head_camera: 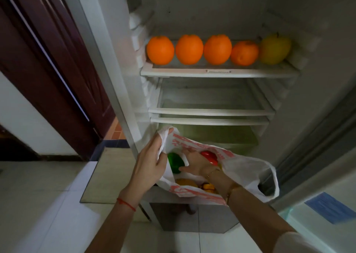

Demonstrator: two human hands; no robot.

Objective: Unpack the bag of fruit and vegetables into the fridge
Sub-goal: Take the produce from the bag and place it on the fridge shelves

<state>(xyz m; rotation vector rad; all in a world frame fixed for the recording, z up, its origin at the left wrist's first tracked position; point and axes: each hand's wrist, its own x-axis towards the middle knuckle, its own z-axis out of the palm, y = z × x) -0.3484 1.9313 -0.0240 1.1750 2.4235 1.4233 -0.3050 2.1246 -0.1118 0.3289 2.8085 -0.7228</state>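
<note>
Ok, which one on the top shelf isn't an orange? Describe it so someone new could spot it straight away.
Look inside the open fridge at the top shelf, where five round fruits sit in a row. Follow the row to its far right end, past the four oranges. The last fruit there is the apple: yellow-green with a small stem, not bright orange like the others.

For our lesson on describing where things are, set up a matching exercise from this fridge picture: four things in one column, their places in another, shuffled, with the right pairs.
Things:
1. oranges
2. apple
3. green pepper
4. left hand

Places:
A. inside the bag
B. right end of the top shelf
C. gripping the bag's edge
D. in a row on the top shelf, left of the apple

Pairs: 1-D, 2-B, 3-A, 4-C
</note>
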